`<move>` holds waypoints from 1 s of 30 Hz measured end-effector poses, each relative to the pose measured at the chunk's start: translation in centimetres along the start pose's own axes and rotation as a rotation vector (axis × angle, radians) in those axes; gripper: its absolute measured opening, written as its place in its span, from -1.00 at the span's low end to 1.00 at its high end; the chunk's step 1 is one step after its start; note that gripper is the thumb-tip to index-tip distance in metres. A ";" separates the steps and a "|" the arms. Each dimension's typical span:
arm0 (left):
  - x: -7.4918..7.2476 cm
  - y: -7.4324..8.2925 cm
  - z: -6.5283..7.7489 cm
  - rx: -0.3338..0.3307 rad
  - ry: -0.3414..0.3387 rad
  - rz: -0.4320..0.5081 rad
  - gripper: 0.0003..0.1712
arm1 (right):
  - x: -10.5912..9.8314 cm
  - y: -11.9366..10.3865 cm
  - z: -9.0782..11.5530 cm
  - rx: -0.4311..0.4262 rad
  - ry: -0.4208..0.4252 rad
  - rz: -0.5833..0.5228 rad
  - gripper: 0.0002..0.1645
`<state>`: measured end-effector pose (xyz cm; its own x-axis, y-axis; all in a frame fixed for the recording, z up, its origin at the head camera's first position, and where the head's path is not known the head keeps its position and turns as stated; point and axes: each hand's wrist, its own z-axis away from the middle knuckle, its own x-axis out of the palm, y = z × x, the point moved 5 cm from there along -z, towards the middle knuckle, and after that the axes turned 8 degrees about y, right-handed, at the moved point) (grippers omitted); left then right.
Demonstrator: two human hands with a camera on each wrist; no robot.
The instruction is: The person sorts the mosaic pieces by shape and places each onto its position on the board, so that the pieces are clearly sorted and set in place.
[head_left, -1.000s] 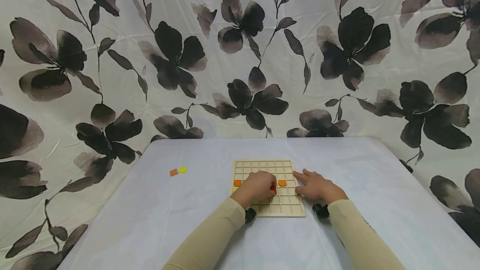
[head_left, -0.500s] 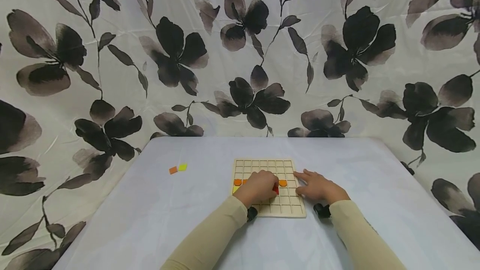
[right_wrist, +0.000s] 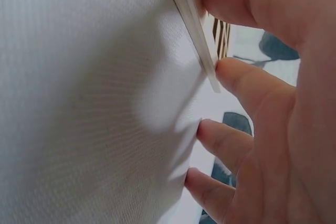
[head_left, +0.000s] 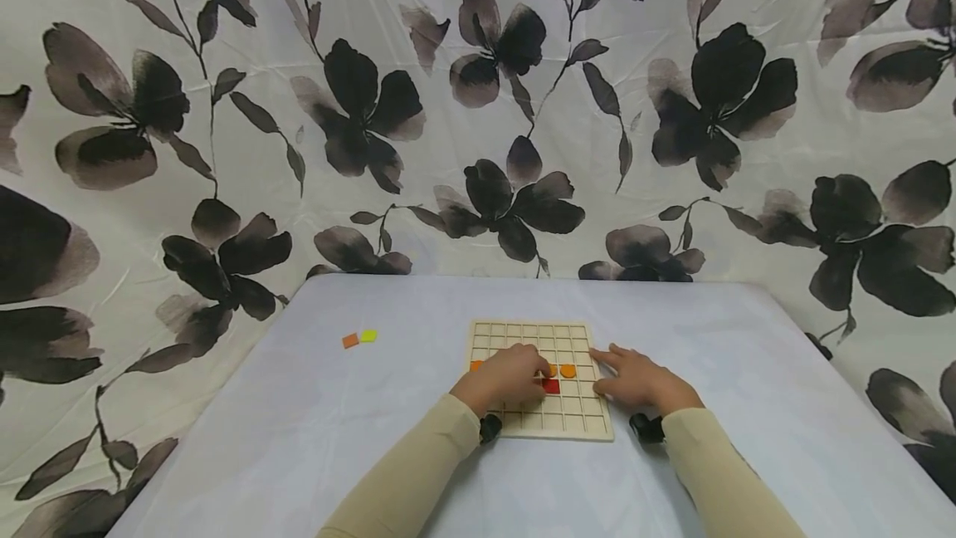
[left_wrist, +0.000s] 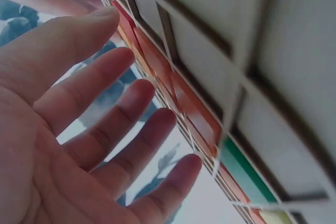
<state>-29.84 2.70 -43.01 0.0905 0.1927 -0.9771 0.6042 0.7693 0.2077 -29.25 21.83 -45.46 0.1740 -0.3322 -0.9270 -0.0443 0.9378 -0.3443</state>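
Note:
A pale wooden grid board (head_left: pixel 568 422) lies on the table. My left hand (head_left: pixel 502 378) is over its middle, fingers loosely spread with nothing held in the left wrist view. By its fingertips, a red square tile (head_left: pixel 551 387) sits in the grid. An orange round piece (head_left: pixel 568 371) lies just behind and right of it. In the left wrist view, orange tiles (left_wrist: pixel 197 111), a green tile (left_wrist: pixel 244 169) and a yellow tile (left_wrist: pixel 274 216) line the grid. My right hand (head_left: pixel 642 379) touches the board's right edge, its other fingertips on the cloth in the right wrist view.
To the left on the white tablecloth (head_left: pixel 246 438) lie an orange square tile (head_left: pixel 351 341) and a yellow square tile (head_left: pixel 369 336). Behind the table hangs a floral curtain (head_left: pixel 418 131). Another orange piece (head_left: pixel 475 365) shows at the board's left, partly covered by my left hand.
The left hand has drawn slightly back from the red tile, which now shows more fully in the grid. The right hand keeps its place at the board's edge. The head view shifts slightly.

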 end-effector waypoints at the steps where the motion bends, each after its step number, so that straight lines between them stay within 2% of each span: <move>1: -0.1 -0.1 0.2 0.002 0.002 0.007 -0.71 | 0.0 0.0 0.0 0.004 0.000 -0.006 -0.21; 7: -1.1 -1.0 1.0 0.015 0.035 0.027 -0.71 | 0.2 0.0 0.1 -0.001 0.007 -0.024 -0.21; 10: -1.4 -1.7 1.3 -0.002 0.045 0.042 -0.69 | 0.2 0.0 0.2 0.008 0.010 -0.026 -0.21; 15: -1.8 -3.3 1.9 -0.065 0.050 0.060 -0.66 | 0.3 0.1 0.1 0.018 0.014 -0.024 -0.21; 23: -2.2 -6.0 2.9 -0.120 0.086 0.055 -0.64 | 0.3 -0.1 0.3 0.018 0.015 -0.032 -0.21; 30: -2.7 -8.6 3.9 -0.248 0.103 0.069 -0.63 | -0.1 -0.3 0.6 0.002 0.005 -0.027 -0.21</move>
<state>-32.18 -6.87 -42.33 0.0363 0.3011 -0.9529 0.3859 0.8754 0.2913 -28.69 21.63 -45.18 0.1702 -0.3574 -0.9183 -0.0383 0.9288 -0.3686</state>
